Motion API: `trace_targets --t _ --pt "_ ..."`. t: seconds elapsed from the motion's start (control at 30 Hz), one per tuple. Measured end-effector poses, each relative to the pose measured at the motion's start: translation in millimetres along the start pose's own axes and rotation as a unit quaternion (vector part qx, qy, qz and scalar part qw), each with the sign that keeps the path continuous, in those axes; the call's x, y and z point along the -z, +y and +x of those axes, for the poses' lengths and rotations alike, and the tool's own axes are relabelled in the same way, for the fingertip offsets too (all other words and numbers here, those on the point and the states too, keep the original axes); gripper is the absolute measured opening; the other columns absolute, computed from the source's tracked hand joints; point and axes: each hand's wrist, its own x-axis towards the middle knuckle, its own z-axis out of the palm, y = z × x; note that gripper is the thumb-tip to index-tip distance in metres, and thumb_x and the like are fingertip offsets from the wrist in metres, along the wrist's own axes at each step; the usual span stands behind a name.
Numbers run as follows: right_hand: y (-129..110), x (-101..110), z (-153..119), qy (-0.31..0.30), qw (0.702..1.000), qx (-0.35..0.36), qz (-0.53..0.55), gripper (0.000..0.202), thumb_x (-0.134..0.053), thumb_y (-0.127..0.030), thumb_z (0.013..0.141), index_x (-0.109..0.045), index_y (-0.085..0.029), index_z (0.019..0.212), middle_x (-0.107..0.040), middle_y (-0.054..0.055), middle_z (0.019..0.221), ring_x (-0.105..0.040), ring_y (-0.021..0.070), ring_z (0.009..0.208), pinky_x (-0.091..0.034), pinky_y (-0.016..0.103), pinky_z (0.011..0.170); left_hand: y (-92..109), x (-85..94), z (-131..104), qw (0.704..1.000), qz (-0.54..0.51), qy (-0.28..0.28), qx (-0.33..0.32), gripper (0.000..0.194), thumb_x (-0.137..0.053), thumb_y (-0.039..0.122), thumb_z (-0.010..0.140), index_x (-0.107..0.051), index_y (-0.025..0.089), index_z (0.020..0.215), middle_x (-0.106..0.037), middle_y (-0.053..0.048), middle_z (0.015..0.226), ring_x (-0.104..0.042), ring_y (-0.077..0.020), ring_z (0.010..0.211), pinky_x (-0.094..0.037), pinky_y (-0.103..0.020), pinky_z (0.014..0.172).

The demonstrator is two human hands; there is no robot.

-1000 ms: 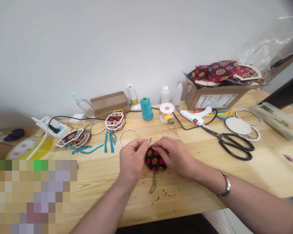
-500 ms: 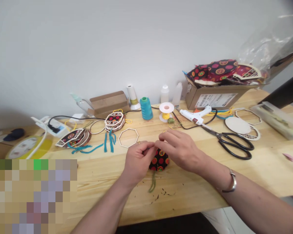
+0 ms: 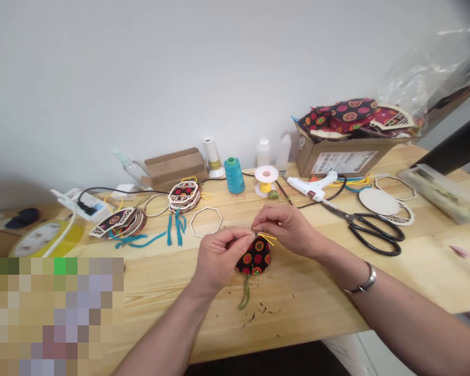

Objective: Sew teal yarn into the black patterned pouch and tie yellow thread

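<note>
A black piece of fabric (image 3: 255, 257) with red and orange flower-like prints lies on the wooden table, a green cord loop (image 3: 244, 295) hanging from its lower edge. My left hand (image 3: 222, 257) pinches its upper left edge between thumb and fingers. At the top edge, my right hand (image 3: 284, 230) has its fingertips pressed together around the start of a yellow cord (image 3: 268, 238), whose loose ends point right over the fabric. Exactly how the cord meets the fabric is hidden by the fingertips.
Black-handled scissors (image 3: 376, 230) and a white glue gun (image 3: 312, 186) lie right. Behind stand a teal thread cone (image 3: 234, 175), a yellow cord spool (image 3: 266, 180) and a full cardboard box (image 3: 337, 156). An octagonal frame (image 3: 193, 230) and decorated stacks (image 3: 184, 195) lie left.
My right hand has drawn back slightly and turned, its fingers now closer together. The yellow cord ends and more of the fabric's top edge have come into view.
</note>
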Motion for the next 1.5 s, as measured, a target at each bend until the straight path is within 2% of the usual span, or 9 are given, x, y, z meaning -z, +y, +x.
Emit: trace_targets --t 0.23,0.4,0.57,0.87,1.0,1.13,1.23,1.33,1.5 --pt "0.0 -7.1 -1.7 -0.026 0.998 -0.045 0.031 0.014 -0.054 -0.018 0.081 -0.067 -0.015 0.075 -0.065 0.001 0.069 -0.056 0.0099 0.062 -0.042 0.021 0.057 -9.6 0.7 4.7 0.995 -0.059 0.076 0.018 0.013 -0.071 0.029 0.066 -0.073 0.017 0.071 -0.068 -0.001 0.064 -0.057 -0.0128 0.059 -0.045 -0.024 0.059" --pt "-6.1 -9.2 -3.8 -0.05 0.996 -0.064 0.035 0.018 -0.054 -0.023 0.082 -0.065 -0.014 0.072 -0.06 -0.001 0.061 -0.05 0.0084 0.057 -0.039 0.019 0.052 -9.8 0.1 6.6 0.992 -0.066 0.101 0.023 0.013 -0.07 0.029 0.067 -0.071 0.017 0.071 -0.061 0.002 0.055 -0.051 -0.0103 0.052 -0.039 -0.021 0.051" --pt "-9.2 -7.7 -4.7 -0.054 0.996 -0.065 0.025 0.02 -0.052 -0.023 0.083 -0.067 -0.013 0.075 -0.063 0.001 0.065 -0.052 0.0092 0.06 -0.041 0.02 0.056 -10.8 -0.3 7.2 0.989 -0.079 0.117 0.03 0.011 -0.07 0.028 0.067 -0.07 0.017 0.07 -0.057 0.004 0.052 -0.046 -0.0087 0.049 -0.036 -0.021 0.049" --pt "-9.5 -7.7 -6.0 -0.068 0.996 -0.05 -0.011 0.021 -0.051 -0.023 0.084 -0.067 -0.014 0.074 -0.063 0.0 0.064 -0.052 0.0091 0.058 -0.04 0.02 0.056 -12.2 -0.7 6.3 0.99 -0.073 0.118 0.026 0.009 -0.07 0.028 0.068 -0.07 0.019 0.07 -0.055 0.006 0.05 -0.043 -0.0072 0.048 -0.033 -0.02 0.048" --pt "-10.5 -8.0 -6.6 -0.088 0.994 -0.043 -0.049 0.028 -0.049 -0.026 0.086 -0.063 -0.013 0.065 -0.056 -0.001 0.057 -0.046 0.0079 0.055 -0.034 0.02 0.052 -10.7 -2.1 4.6 0.989 -0.075 0.119 0.033 0.009 -0.07 0.026 0.068 -0.07 0.018 0.07 -0.055 0.006 0.05 -0.044 -0.0073 0.047 -0.033 -0.019 0.047" --pt "-11.9 -8.9 -7.5 -0.089 0.992 -0.017 -0.092 0.033 -0.049 -0.025 0.086 -0.056 -0.013 0.056 -0.046 -0.004 0.05 -0.039 0.0058 0.05 -0.029 0.019 0.049 -9.4 -3.8 4.0 0.989 -0.061 0.124 0.042 0.009 -0.068 0.026 0.068 -0.069 0.017 0.069 -0.055 0.006 0.05 -0.044 -0.0068 0.046 -0.034 -0.019 0.045" --pt "-11.6 -11.3 -9.9 -0.075 0.986 0.021 -0.145 0.028 -0.048 -0.02 0.086 -0.057 -0.014 0.06 -0.049 -0.004 0.051 -0.04 0.0052 0.049 -0.029 0.019 0.05 -9.3 -4.1 5.1 0.989 -0.056 0.133 0.042 0.009 -0.068 0.026 0.068 -0.069 0.017 0.069 -0.057 0.005 0.051 -0.045 -0.0067 0.047 -0.034 -0.018 0.045" --pt "-10.9 -14.2 -13.2 -0.051 0.961 0.1 -0.253 0.017 -0.047 -0.013 0.084 -0.061 -0.015 0.074 -0.058 -0.001 0.061 -0.046 0.0079 0.055 -0.031 0.022 0.054 -7.2 -3.6 6.6 0.988 -0.014 0.145 0.039 0.009 -0.067 0.026 0.068 -0.07 0.017 0.069 -0.06 0.005 0.052 -0.048 -0.0072 0.048 -0.036 -0.018 0.046" --pt "-15.3 -13.8 -15.8 -0.043 0.86 0.254 -0.441 0.02 -0.043 -0.011 0.086 -0.06 -0.013 0.077 -0.054 0.001 0.062 -0.042 0.0124 0.056 -0.026 0.028 0.051 -2.5 -4.0 6.9 0.986 0.084 0.145 0.018 0.007 -0.066 0.023 0.067 -0.071 0.017 0.067 -0.066 0.002 0.058 -0.054 -0.0094 0.054 -0.042 -0.018 0.052"
